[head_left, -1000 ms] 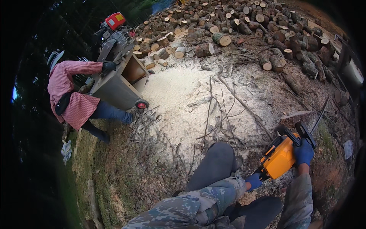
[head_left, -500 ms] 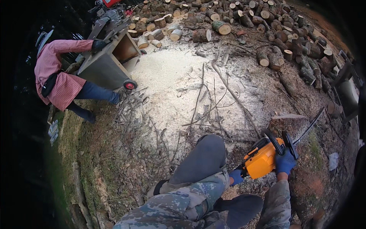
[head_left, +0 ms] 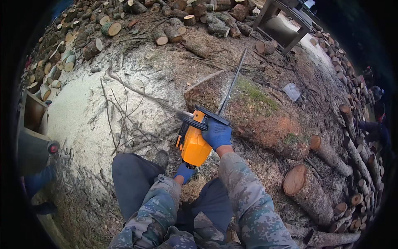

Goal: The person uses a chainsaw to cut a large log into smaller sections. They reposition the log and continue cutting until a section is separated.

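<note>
R hand (head_left: 217,133), blue glove, curled tight-looking on chainsaw (head_left: 196,148) twd its front; L hand (head_left: 183,172), same glove, wrapped on its rear end, fingertips mostly hidden. Saw body btwn hands, guide bar (head_left: 233,85) pointing fwd past R hand, next to mossy patch (head_left: 255,93); can't tell if touching. Sawdust (head_left: 78,103) L of both hands; cut log (head_left: 313,199) R of R hand.

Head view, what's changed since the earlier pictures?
The view swung right: the chainsaw now sits mid-picture, the co-worker is mostly cut off at the left edge, and more logs show at lower right. Left hand and right hand both keep their grip on the chainsaw.
</note>
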Tool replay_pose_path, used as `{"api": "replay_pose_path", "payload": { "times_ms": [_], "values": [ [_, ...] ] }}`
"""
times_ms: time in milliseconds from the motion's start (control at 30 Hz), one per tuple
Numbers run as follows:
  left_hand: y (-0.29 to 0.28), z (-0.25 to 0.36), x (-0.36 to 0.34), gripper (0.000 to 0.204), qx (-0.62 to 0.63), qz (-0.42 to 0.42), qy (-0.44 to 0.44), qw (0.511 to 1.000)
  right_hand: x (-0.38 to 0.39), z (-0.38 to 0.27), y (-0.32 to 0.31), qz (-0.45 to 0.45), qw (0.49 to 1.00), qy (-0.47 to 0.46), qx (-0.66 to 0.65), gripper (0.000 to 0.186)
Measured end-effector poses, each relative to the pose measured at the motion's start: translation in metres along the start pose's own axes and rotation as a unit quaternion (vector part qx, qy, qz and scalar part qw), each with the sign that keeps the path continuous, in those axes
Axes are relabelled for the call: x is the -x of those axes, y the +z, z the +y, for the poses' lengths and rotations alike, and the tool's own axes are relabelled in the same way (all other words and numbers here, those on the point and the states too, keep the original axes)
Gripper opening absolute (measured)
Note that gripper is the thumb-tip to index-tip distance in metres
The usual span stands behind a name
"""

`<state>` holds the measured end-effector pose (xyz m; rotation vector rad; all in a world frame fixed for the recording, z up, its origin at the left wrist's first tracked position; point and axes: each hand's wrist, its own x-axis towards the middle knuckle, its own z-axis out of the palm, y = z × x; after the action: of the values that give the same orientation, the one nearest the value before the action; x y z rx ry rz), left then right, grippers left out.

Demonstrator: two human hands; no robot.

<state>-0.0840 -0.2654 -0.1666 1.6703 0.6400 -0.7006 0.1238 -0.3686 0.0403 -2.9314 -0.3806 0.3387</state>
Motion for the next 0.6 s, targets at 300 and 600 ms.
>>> {"api": "replay_pose_path", "payload": {
  "times_ms": [300, 600],
  "values": [
    [-0.004, -0.025, -0.013, 0.055, 0.015, -0.01, -0.002, 1.0, 0.01, -0.005, 0.016, 0.024, 1.0, -0.003, -0.01, 0.032],
    [-0.009, -0.028, -0.019, 0.062, 0.017, -0.006, -0.003, 1.0, 0.014, -0.012, 0.018, -0.025, 0.999, 0.007, -0.032, 0.043]
  ]
}}
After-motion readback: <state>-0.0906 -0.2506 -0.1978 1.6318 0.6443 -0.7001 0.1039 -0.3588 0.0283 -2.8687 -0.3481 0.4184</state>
